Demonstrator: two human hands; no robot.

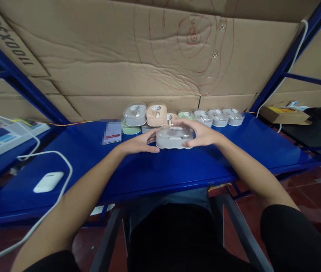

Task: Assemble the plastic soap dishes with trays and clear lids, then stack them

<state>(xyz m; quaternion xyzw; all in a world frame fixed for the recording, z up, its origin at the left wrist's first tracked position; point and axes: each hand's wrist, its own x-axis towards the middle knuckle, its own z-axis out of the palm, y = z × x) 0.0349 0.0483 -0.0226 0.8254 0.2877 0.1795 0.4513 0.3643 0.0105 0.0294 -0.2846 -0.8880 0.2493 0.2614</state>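
Observation:
Above the front part of the blue table, a grey lunch box [171,139] with a clear lid is held between both hands. My right hand [198,133] wraps round its right end, fingers over the far side of the lid and thumb on the near side. My left hand [141,142] curves about the left end, its thumb by the lower near corner and its fingers against the side, partly hidden. Behind the hands are similar boxes: a grey one [135,114] and a peach one [157,114] on top of others, and a row with a green one [185,114] and several grey ones [219,118].
A phone [113,132] lies left of the stacked boxes on the blue table [160,170]. Further left are a white earbud case [48,182], a loose white cable [64,189] and a power strip [13,139]. A cardboard wall [98,56] stands behind; blue posts [27,81] rise at both sides.

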